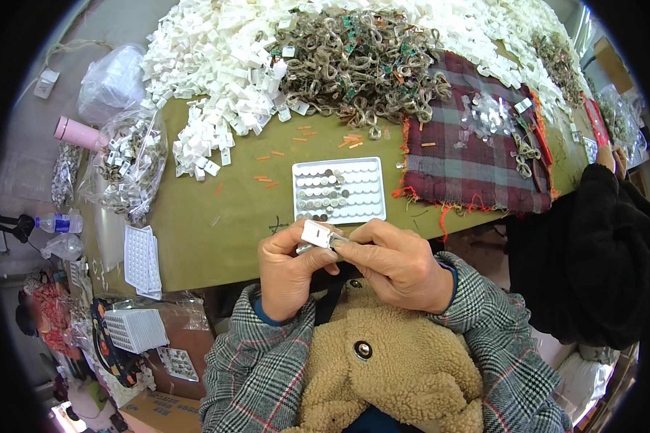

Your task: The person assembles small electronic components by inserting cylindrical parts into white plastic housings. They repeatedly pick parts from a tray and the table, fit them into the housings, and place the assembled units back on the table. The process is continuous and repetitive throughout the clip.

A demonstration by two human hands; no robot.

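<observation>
white casing (315,233) between two hands at the near edge of an olive-green table (224,252)

the left hand (285,267) is narrowed, thumb and fingers pinching the small, smooth, boxy casing. the right hand (401,263) brings thumb and forefinger to the casing's right end, where a small greyish part shows; whether they grip that part or only press on it, i cannot tell.

just beyond the hands lies a shallow white tray (366,187) moulded with rows of round hollows. round discs (325,193), some pale and some darker, sit in its left and middle part; hollows on the right look bare. more such trays (141,263) lie at the table's left edge, and a neat tray stack (137,330) stands lower down, near left.

a crinkled clear bag (126,167) on the left bulges with white-and-grey pieces. at the far side, glossy white casings spread in a loose pile (217,72), next to a tangled cable heap (354,68), brownish and looped. thin orange strips (352,141) are scattered before it. on the right, a frayed plaid cloth (440,169) carries flat, clear pieces (487,112).
</observation>
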